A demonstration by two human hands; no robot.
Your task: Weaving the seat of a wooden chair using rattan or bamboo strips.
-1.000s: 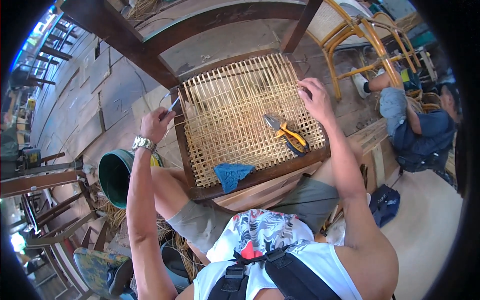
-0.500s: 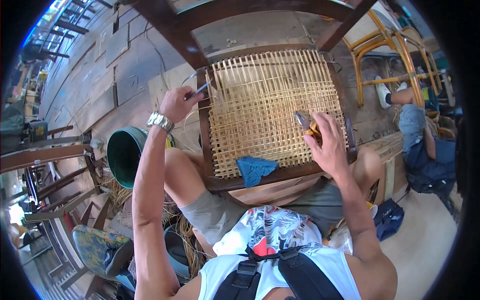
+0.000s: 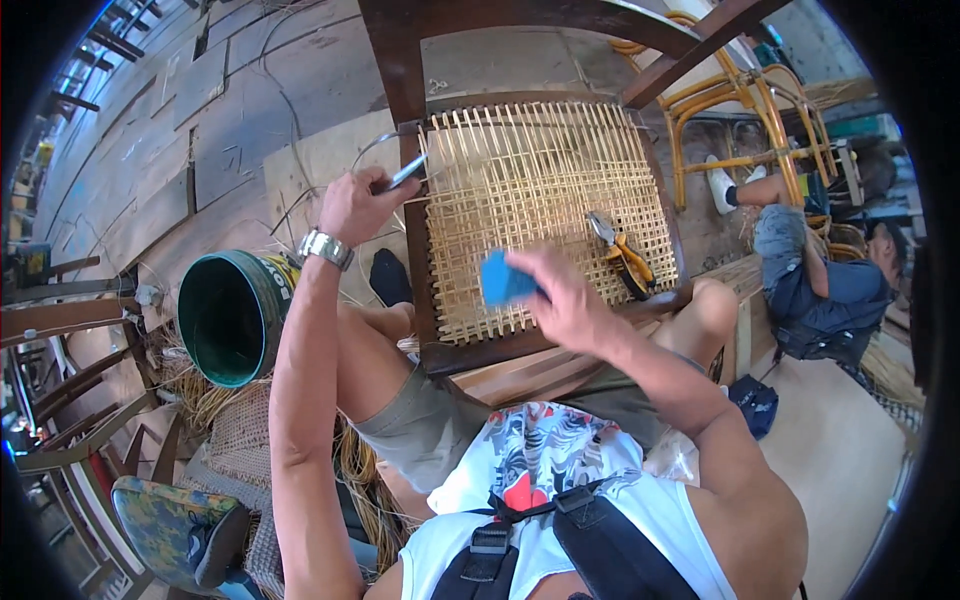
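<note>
A chair's woven cane seat [image 3: 560, 170] in a dark wooden frame [image 3: 500, 355] lies before me, with loose upright strands at its far side. My left hand [image 3: 357, 207], with a metal watch on its wrist, is closed on a thin, pale metallic tool [image 3: 408, 168] at the frame's left edge. Its exact kind is not clear. Beside it curves a thin strand [image 3: 372, 150]. My right hand [image 3: 570, 305], slightly blurred, grips a blue cloth [image 3: 503, 280] over the lower middle of the weave. Pliers [image 3: 628, 262] with yellow and black handles rest on the seat's right part.
A dark green bucket [image 3: 225, 318] stands at my left, near loose cane strands [image 3: 215, 395]. Dark wooden chair parts rise beyond the seat. At the far right are a rattan chair [image 3: 750, 120] and another person [image 3: 820, 270]. A camouflage-patterned seat [image 3: 175, 520] is at lower left.
My right hand has left the pliers on the seat and moved left, taking up the blue cloth from the near edge. My left hand keeps hold of the thin tool. The view has shifted slightly.
</note>
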